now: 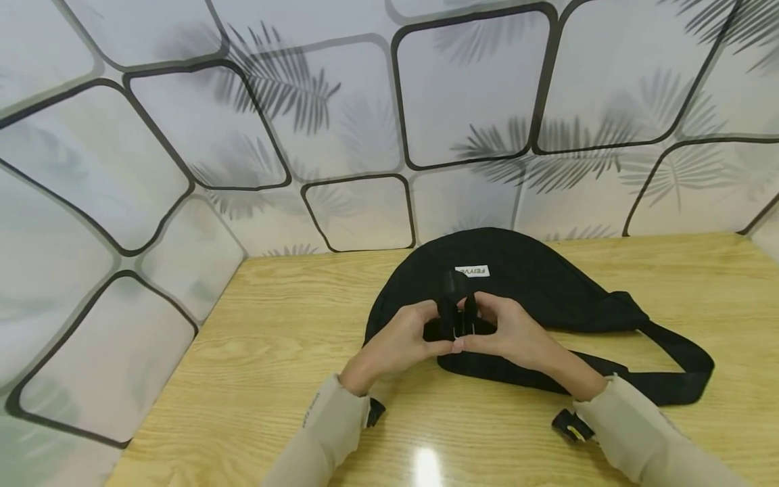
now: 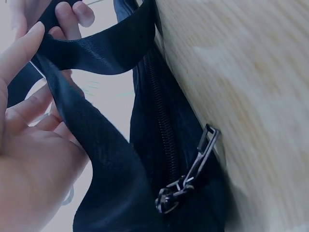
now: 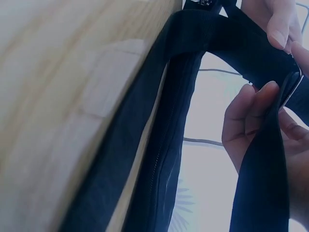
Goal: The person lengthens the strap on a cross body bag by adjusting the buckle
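A black waist bag [image 1: 529, 277] with a small white label lies on the wooden table. In front of it, my left hand [image 1: 404, 335] and right hand [image 1: 511, 331] meet, thumb tips close together. Both grip the bag's black strap [image 2: 106, 50], raised above the table in loops. In the left wrist view, the left hand pinches the webbing between thumb and fingers. The right hand [image 3: 294, 145] holds the strap beside a thin metal slider edge [image 3: 293, 92], mostly hidden by webbing and fingers. A zipper pull [image 2: 195, 159] hangs from the bag's zipper.
More strap [image 1: 675, 385] loops across the table [image 1: 274, 338] to the right of the hands. A patterned wall covering [image 1: 353, 210] stands behind the table and along its left side. Dark wrist devices [image 1: 572, 425] sit beneath the sleeves.
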A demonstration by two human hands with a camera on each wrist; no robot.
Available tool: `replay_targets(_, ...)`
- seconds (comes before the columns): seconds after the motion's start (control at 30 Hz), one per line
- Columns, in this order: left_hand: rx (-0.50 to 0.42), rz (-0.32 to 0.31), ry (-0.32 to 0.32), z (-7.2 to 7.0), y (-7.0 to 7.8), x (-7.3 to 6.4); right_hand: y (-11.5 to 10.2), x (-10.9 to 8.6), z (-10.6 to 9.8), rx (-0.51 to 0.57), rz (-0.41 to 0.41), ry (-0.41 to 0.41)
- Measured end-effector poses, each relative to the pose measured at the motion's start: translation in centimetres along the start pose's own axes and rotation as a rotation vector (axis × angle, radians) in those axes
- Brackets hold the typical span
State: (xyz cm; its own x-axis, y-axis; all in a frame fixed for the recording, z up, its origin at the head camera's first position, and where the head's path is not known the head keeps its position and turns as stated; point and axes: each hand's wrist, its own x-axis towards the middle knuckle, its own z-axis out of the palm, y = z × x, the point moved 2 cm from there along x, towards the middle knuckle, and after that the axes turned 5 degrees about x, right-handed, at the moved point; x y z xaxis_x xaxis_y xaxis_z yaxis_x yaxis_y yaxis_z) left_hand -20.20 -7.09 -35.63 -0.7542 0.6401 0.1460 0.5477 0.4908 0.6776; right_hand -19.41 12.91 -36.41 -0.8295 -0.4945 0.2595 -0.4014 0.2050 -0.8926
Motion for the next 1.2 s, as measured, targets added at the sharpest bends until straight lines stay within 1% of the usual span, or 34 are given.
replay_targets(0.1, 0.012, 0.024, -0.001, 0.0, 0.0, -0.1, 0.0, 0.0, -0.1, -0.017, 0.006, -0.002)
replay_targets(0.3, 0.043, 0.08, -0.001, -0.1, -0.1, -0.1, -0.5, -0.1, -0.5, -0.07, -0.031, -0.013)
replay_targets(0.43, 0.044, 0.102, -0.004, -0.2, 0.0, -0.1, -0.6, -0.2, -0.6, -0.056, -0.017, -0.034)
replay_targets(0.53, 0.044, 0.095, -0.01, -0.2, 0.0, -0.2, -0.6, -0.3, -0.8, -0.035, 0.001, -0.052)
replay_targets(0.67, 0.05, 0.08, -0.015, -0.3, 0.0, -0.3, -0.6, -0.4, -1.1, -0.035, -0.003, -0.063)
replay_targets(0.83, 0.057, 0.08, -0.011, -0.4, -0.1, -0.5, -0.6, -0.6, -1.5, -0.066, 0.012, -0.05)
replay_targets(1.03, 0.055, 0.076, -0.001, -0.5, -0.3, -0.6, -0.9, -0.9, -2.0, -0.076, 0.023, -0.047)
replay_targets(1.2, 0.065, 0.078, 0.004, -0.7, -0.4, -0.8, -0.7, -1.4, -2.8, -0.094, 0.034, -0.035)
